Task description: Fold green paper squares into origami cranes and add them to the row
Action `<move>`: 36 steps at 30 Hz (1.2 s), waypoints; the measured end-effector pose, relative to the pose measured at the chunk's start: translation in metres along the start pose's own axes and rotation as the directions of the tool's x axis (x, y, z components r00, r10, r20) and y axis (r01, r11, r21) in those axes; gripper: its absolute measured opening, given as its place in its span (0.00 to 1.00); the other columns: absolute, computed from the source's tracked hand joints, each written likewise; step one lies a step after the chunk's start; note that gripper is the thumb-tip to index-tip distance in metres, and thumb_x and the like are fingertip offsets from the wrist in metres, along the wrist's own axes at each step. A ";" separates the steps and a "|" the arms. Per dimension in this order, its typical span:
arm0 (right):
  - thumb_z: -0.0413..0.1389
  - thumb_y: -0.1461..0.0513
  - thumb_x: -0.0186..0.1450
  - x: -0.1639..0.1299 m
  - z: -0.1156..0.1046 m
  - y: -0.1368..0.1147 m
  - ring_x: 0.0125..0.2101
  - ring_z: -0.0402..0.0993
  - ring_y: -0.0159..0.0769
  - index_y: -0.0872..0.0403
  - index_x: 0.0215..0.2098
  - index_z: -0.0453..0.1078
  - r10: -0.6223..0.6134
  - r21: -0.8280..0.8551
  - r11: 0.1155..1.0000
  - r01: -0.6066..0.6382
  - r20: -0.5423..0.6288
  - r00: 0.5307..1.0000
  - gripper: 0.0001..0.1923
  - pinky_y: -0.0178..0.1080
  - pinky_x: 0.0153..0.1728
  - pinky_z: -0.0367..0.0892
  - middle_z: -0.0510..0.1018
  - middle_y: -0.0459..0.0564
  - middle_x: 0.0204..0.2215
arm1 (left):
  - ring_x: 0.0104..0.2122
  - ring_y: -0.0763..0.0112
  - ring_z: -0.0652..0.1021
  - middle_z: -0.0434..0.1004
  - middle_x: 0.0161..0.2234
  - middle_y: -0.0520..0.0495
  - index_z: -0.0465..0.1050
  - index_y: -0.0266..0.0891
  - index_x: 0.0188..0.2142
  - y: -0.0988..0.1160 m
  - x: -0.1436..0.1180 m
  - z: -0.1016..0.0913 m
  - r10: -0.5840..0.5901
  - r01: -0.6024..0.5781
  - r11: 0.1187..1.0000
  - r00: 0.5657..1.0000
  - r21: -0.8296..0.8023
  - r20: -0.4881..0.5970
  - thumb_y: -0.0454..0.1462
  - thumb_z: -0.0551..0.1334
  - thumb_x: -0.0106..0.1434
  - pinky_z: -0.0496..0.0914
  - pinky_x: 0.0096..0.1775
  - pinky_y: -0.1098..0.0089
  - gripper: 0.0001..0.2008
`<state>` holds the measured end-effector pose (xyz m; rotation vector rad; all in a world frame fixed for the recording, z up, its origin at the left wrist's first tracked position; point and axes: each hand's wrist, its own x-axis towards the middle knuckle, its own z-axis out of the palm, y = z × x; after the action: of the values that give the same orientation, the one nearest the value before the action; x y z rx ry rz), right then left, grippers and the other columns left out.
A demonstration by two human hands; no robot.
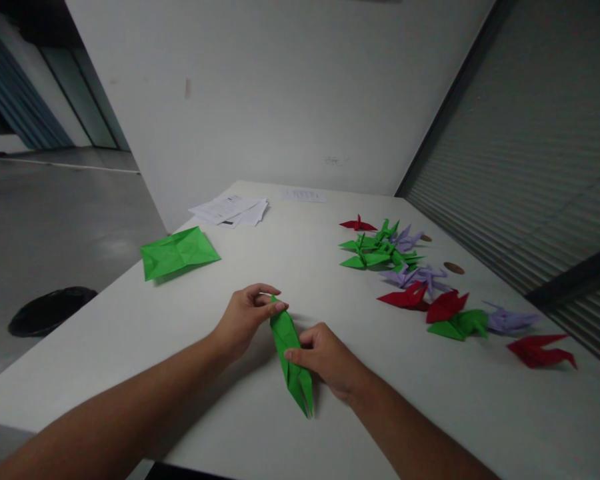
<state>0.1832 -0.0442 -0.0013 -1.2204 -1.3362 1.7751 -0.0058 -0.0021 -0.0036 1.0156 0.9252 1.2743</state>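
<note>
A long, narrow piece of folded green paper (291, 363) is held between my two hands, low over the white table (220, 413). Its near end splits into two slim points, and its far end narrows to a tip. My left hand (243, 317) pinches that far tip between thumb and fingers. On the paper's right side, my right hand (327, 357) grips it about midway, thumb on top and fingers underneath, partly hidden.
Finished paper cranes, green (375, 257), red (405, 298) and purple (511, 321), spread along the right side. A creased green sheet (180, 255) lies at the left edge. White papers (230, 210) sit at the back. A black-lined bin (53, 312) stands on the floor.
</note>
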 end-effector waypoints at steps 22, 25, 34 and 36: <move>0.73 0.48 0.49 0.013 -0.004 0.002 0.16 0.55 0.24 0.61 0.26 0.78 -0.089 0.198 0.973 0.122 -0.168 0.982 0.24 0.31 0.18 0.47 0.68 0.42 0.16 | 0.31 0.70 0.79 0.82 0.31 0.47 0.79 0.34 0.34 -0.014 -0.011 0.006 -0.101 0.084 0.994 0.951 0.071 0.293 0.39 0.80 0.48 0.71 0.37 0.68 0.17; 0.72 0.46 0.50 0.014 -0.005 0.003 0.15 0.47 0.21 0.60 0.27 0.76 -0.074 0.174 0.980 0.099 -0.145 0.987 0.25 0.31 0.17 0.39 0.61 0.38 0.14 | 0.30 0.70 0.78 0.81 0.31 0.46 0.80 0.34 0.33 -0.015 -0.011 0.004 -0.069 0.045 0.994 0.962 0.095 0.264 0.41 0.78 0.51 0.70 0.37 0.68 0.16; 0.68 0.51 0.59 0.019 -0.009 0.005 0.21 0.62 0.27 0.54 0.33 0.69 -0.314 0.041 0.944 0.328 -0.198 0.928 0.18 0.30 0.21 0.56 0.69 0.41 0.23 | 0.29 0.73 0.76 0.76 0.28 0.53 0.71 0.38 0.35 -0.011 -0.013 0.006 -0.021 0.030 0.998 0.984 -0.046 0.177 0.38 0.78 0.51 0.68 0.33 0.71 0.19; 0.68 0.54 0.59 0.021 -0.010 0.006 0.23 0.67 0.28 0.51 0.37 0.65 -0.381 0.027 0.917 0.399 -0.240 0.893 0.17 0.31 0.23 0.62 0.72 0.41 0.27 | 0.28 0.73 0.76 0.76 0.28 0.54 0.69 0.40 0.35 -0.011 -0.012 0.006 -0.019 0.031 0.997 0.984 -0.067 0.177 0.38 0.78 0.51 0.68 0.33 0.71 0.20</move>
<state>0.1848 -0.0241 -0.0142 -0.9955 -1.2610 1.3439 0.0020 -0.0152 -0.0124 1.0410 0.7508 1.1671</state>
